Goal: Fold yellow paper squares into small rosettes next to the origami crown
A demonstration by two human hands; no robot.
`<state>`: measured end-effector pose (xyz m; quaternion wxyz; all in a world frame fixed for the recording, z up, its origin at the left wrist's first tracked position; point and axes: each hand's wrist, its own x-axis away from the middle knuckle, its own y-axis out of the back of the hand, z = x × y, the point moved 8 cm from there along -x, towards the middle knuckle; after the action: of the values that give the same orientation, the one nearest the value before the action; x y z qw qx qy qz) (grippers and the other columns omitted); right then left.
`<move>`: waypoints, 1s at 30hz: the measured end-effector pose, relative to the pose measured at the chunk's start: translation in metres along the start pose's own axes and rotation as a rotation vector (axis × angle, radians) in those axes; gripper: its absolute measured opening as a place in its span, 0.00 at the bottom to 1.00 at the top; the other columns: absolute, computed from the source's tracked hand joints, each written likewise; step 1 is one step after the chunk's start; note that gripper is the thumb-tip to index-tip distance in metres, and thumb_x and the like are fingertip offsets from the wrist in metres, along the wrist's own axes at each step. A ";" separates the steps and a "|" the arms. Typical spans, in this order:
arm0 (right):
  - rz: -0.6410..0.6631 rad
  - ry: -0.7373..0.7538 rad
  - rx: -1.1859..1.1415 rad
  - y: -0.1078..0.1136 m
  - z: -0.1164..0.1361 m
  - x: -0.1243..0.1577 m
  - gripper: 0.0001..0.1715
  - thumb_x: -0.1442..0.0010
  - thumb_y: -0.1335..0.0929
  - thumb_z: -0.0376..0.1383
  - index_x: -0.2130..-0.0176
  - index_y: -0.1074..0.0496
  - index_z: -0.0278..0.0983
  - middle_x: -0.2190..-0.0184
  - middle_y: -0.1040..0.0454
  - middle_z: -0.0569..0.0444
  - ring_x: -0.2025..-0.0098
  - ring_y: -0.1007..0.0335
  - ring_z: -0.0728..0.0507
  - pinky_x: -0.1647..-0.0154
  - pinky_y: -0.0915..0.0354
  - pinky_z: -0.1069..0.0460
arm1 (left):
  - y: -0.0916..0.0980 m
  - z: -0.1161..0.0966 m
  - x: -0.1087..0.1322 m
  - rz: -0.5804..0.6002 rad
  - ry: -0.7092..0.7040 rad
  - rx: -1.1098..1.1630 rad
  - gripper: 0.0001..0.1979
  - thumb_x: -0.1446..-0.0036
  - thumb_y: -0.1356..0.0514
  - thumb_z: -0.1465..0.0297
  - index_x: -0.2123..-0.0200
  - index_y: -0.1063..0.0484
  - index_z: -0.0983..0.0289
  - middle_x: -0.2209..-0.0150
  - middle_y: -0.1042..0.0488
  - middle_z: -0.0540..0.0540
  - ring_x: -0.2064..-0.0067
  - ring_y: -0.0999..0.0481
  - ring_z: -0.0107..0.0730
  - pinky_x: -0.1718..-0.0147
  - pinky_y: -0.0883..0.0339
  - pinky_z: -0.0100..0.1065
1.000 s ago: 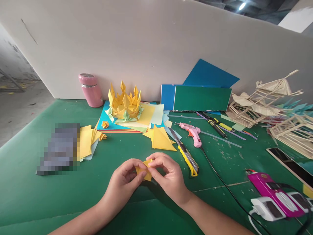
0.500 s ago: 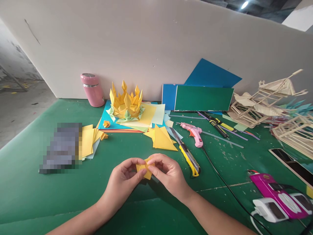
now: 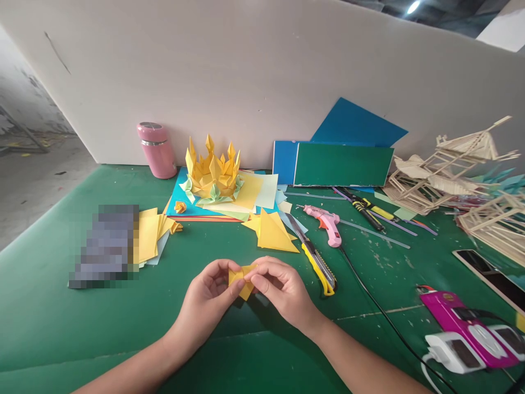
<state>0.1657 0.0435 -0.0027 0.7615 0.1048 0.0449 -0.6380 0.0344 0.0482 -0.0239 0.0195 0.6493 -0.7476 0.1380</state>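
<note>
A small folded piece of yellow paper [image 3: 245, 292] is held up over the green table between my two hands. My left hand [image 3: 211, 290] pinches its left side, thumb in front and fingers behind. At the right edge, my right hand [image 3: 283, 287] grips the paper between thumb and fingertips. Behind my hands lie several yellow paper pieces [image 3: 274, 234], one a folded triangle. Farther back, a yellow folded-paper crown [image 3: 213, 178] with pale green leaf shapes stands on stacked coloured sheets. Beside it sits a small orange-yellow paper rose [image 3: 180, 207].
Right of my hands lie a yellow utility knife [image 3: 318, 268] and a pink glue gun [image 3: 326, 221], its cord running to a magenta power strip [image 3: 447, 303]. Wooden stick models [image 3: 430, 180] stand at the right. A pink flask [image 3: 158, 153] and yellow paper sheets [image 3: 147, 235] are at the left.
My right thumb and fingers have shifted slightly along the yellow paper's edge, and its top fold looks a little different. Both hands keep hold of it; the view has shifted slightly.
</note>
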 end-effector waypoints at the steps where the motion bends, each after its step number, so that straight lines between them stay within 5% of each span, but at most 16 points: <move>1: -0.003 -0.009 0.003 0.000 0.000 0.000 0.12 0.42 0.33 0.41 0.71 0.25 0.38 0.70 0.30 0.52 0.68 0.32 0.47 0.70 0.30 0.53 | 0.000 -0.001 0.000 0.006 -0.012 0.000 0.14 0.59 0.31 0.64 0.71 0.32 0.63 0.74 0.29 0.46 0.72 0.27 0.26 0.74 0.31 0.26; 8: 0.005 -0.121 -0.174 0.001 -0.012 -0.001 0.14 0.42 0.33 0.46 0.65 0.23 0.40 0.67 0.26 0.52 0.65 0.28 0.46 0.62 0.28 0.51 | 0.000 -0.008 0.000 -0.013 -0.065 -0.015 0.14 0.57 0.32 0.64 0.71 0.34 0.62 0.74 0.32 0.45 0.70 0.28 0.27 0.74 0.30 0.27; 21: -0.006 -0.239 -0.217 0.003 -0.023 -0.002 0.14 0.51 0.27 0.45 0.70 0.27 0.38 0.74 0.30 0.58 0.71 0.32 0.49 0.68 0.31 0.54 | -0.001 -0.006 0.000 -0.011 -0.074 -0.021 0.16 0.58 0.33 0.67 0.70 0.37 0.61 0.75 0.31 0.45 0.73 0.29 0.25 0.74 0.32 0.27; 26: -0.039 -0.164 -0.192 0.006 -0.017 -0.004 0.17 0.45 0.31 0.49 0.73 0.26 0.38 0.69 0.27 0.53 0.67 0.30 0.47 0.65 0.30 0.52 | 0.001 -0.006 0.001 -0.038 -0.066 -0.010 0.18 0.58 0.32 0.65 0.69 0.38 0.61 0.74 0.30 0.46 0.72 0.28 0.26 0.75 0.32 0.27; 30: -0.093 -0.051 -0.018 0.010 -0.010 -0.003 0.09 0.47 0.29 0.43 0.73 0.24 0.39 0.62 0.29 0.51 0.62 0.30 0.44 0.64 0.31 0.51 | 0.004 -0.004 0.000 -0.062 -0.064 -0.036 0.19 0.59 0.32 0.66 0.67 0.38 0.61 0.75 0.31 0.44 0.73 0.29 0.25 0.73 0.32 0.27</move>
<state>0.1759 0.0506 -0.0109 0.7329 0.0798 0.0360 -0.6747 0.0301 0.0494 -0.0207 0.0114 0.6757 -0.7299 0.1031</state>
